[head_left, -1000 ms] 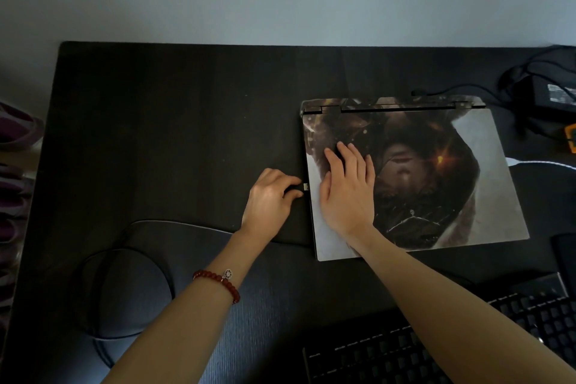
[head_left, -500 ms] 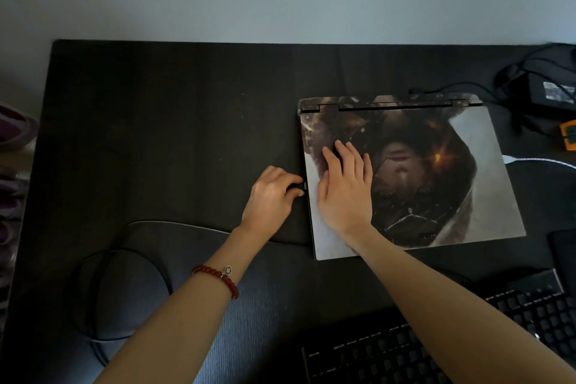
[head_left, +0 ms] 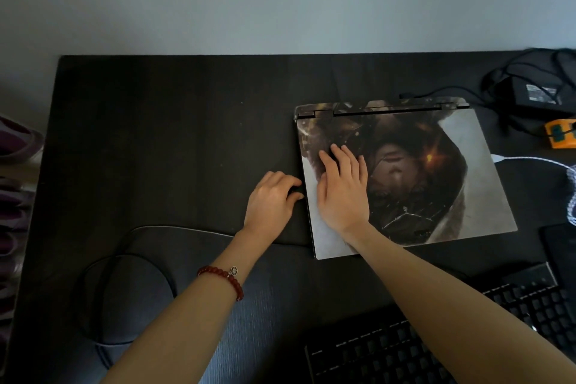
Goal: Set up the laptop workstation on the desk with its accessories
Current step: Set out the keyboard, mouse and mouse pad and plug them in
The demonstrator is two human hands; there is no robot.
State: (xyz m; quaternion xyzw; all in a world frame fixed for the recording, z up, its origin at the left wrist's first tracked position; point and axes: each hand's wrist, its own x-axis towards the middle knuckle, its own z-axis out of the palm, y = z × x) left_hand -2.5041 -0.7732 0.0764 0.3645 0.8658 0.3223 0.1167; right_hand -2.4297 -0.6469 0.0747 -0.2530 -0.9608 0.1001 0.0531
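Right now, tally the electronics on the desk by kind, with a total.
Closed laptop: 1
Black keyboard: 1
Black power adapter: 1
White cable: 1
Orange gadget: 1
Total: 5

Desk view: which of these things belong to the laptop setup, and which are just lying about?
Part of the job:
laptop, lid closed, right hand flat on it
left hand at its left edge, pinching something small and dark
keyboard
power brick
white cable
black cable

Just lying about:
orange gadget
purple items off the desk's left edge
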